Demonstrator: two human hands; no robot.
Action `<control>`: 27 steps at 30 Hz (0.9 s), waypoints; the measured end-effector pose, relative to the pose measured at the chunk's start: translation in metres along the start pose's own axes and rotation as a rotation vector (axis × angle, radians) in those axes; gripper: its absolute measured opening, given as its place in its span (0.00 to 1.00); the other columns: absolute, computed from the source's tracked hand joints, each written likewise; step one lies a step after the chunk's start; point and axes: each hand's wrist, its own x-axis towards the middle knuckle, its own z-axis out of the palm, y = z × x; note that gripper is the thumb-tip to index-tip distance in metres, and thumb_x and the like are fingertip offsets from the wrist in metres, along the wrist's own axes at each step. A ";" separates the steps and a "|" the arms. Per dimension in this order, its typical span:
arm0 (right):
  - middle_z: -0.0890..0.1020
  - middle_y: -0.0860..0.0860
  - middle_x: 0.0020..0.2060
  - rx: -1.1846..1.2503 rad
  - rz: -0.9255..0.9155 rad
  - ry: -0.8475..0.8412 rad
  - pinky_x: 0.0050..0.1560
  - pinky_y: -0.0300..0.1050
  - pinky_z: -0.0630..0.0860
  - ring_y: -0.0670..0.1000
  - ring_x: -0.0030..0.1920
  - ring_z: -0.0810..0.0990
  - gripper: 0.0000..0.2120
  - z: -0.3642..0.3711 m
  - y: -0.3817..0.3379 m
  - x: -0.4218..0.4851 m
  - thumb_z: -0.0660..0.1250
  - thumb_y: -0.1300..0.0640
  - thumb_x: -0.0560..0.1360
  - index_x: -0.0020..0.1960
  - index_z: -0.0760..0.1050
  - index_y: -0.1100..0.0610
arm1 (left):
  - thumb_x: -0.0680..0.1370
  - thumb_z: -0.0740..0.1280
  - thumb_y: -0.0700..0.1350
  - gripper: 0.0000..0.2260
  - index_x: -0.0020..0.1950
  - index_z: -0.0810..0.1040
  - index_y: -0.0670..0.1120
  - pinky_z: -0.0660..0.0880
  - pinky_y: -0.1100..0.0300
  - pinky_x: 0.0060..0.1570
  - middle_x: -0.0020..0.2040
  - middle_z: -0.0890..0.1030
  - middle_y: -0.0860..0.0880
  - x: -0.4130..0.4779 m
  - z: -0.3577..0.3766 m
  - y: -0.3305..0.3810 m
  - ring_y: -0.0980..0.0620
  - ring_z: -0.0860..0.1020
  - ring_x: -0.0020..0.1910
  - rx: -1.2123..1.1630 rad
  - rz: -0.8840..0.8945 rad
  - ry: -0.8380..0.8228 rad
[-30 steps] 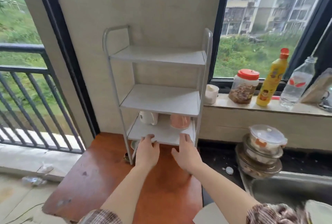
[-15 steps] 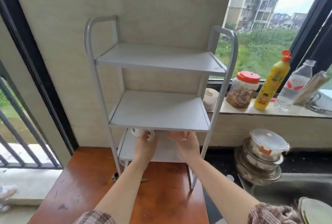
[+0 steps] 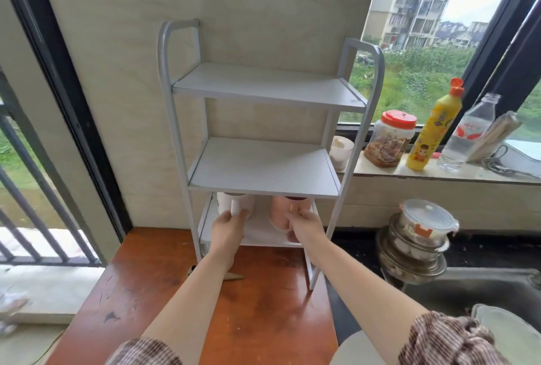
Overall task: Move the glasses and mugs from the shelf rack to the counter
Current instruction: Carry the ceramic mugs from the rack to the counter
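Note:
A white three-tier shelf rack stands on the red-brown wooden counter against the wall. Its top and middle shelves are bare. On the bottom shelf a white mug sits at the left and a pink mug at the right, both partly hidden by the middle shelf. My left hand is closed on the white mug's handle. My right hand grips the pink mug's handle, and that mug tilts toward me.
On the window sill stand a small cream cup, a red-lidded jar, a yellow bottle and a clear bottle. Stacked bowls with a lidded container sit by the metal sink. A balcony railing is left.
Both hands have gone from the bottom shelf's front edge in under the middle shelf and taken hold of the two mugs. The view has moved closer to the rack.

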 end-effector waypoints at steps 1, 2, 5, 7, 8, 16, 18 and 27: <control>0.80 0.53 0.40 0.012 0.017 -0.003 0.38 0.43 0.78 0.52 0.33 0.76 0.09 -0.001 0.002 -0.005 0.63 0.52 0.75 0.46 0.76 0.57 | 0.75 0.64 0.52 0.10 0.46 0.77 0.46 0.74 0.45 0.59 0.42 0.77 0.49 -0.004 -0.003 -0.001 0.49 0.76 0.43 -0.002 -0.003 0.009; 0.81 0.54 0.41 0.015 0.037 -0.002 0.38 0.43 0.80 0.52 0.33 0.77 0.11 -0.002 0.003 -0.010 0.64 0.47 0.75 0.47 0.75 0.55 | 0.75 0.63 0.54 0.12 0.47 0.77 0.47 0.75 0.46 0.58 0.41 0.78 0.50 -0.008 -0.007 -0.002 0.49 0.77 0.43 0.005 -0.017 0.023; 0.82 0.55 0.37 -0.012 0.120 0.035 0.38 0.43 0.82 0.51 0.31 0.79 0.21 -0.006 0.003 -0.024 0.62 0.35 0.71 0.42 0.72 0.54 | 0.73 0.60 0.64 0.23 0.45 0.80 0.45 0.77 0.50 0.53 0.42 0.81 0.47 -0.019 -0.017 0.000 0.47 0.80 0.43 0.080 -0.077 0.063; 0.82 0.56 0.35 -0.022 0.175 0.062 0.37 0.43 0.82 0.52 0.31 0.80 0.25 -0.008 0.003 -0.032 0.61 0.31 0.70 0.40 0.72 0.55 | 0.72 0.57 0.70 0.28 0.43 0.79 0.45 0.79 0.51 0.50 0.41 0.81 0.46 -0.024 -0.022 0.002 0.47 0.81 0.42 0.130 -0.102 0.072; 0.82 0.57 0.34 -0.017 0.192 0.074 0.38 0.44 0.82 0.53 0.31 0.81 0.27 -0.009 0.003 -0.035 0.60 0.31 0.70 0.40 0.73 0.57 | 0.71 0.57 0.71 0.30 0.43 0.78 0.44 0.80 0.52 0.49 0.41 0.80 0.47 -0.027 -0.024 0.004 0.47 0.81 0.42 0.132 -0.127 0.075; 0.81 0.56 0.46 0.166 0.258 0.085 0.48 0.51 0.81 0.55 0.45 0.78 0.31 -0.020 0.018 -0.051 0.67 0.36 0.69 0.58 0.75 0.61 | 0.70 0.66 0.66 0.26 0.43 0.76 0.41 0.75 0.58 0.32 0.42 0.77 0.46 -0.041 -0.027 0.006 0.42 0.81 0.46 -0.078 -0.264 0.114; 0.80 0.57 0.48 0.234 0.275 0.063 0.46 0.52 0.82 0.57 0.48 0.78 0.32 -0.020 0.019 -0.055 0.70 0.36 0.68 0.57 0.76 0.63 | 0.69 0.67 0.65 0.26 0.48 0.75 0.42 0.76 0.58 0.35 0.42 0.77 0.48 -0.045 -0.024 0.001 0.42 0.80 0.48 -0.127 -0.243 0.140; 0.79 0.55 0.45 0.478 0.239 0.054 0.51 0.58 0.81 0.57 0.51 0.79 0.19 -0.051 0.045 -0.089 0.75 0.46 0.67 0.50 0.80 0.60 | 0.68 0.72 0.55 0.22 0.54 0.75 0.42 0.80 0.54 0.45 0.50 0.79 0.45 -0.085 -0.022 -0.009 0.46 0.80 0.45 -0.250 -0.242 0.106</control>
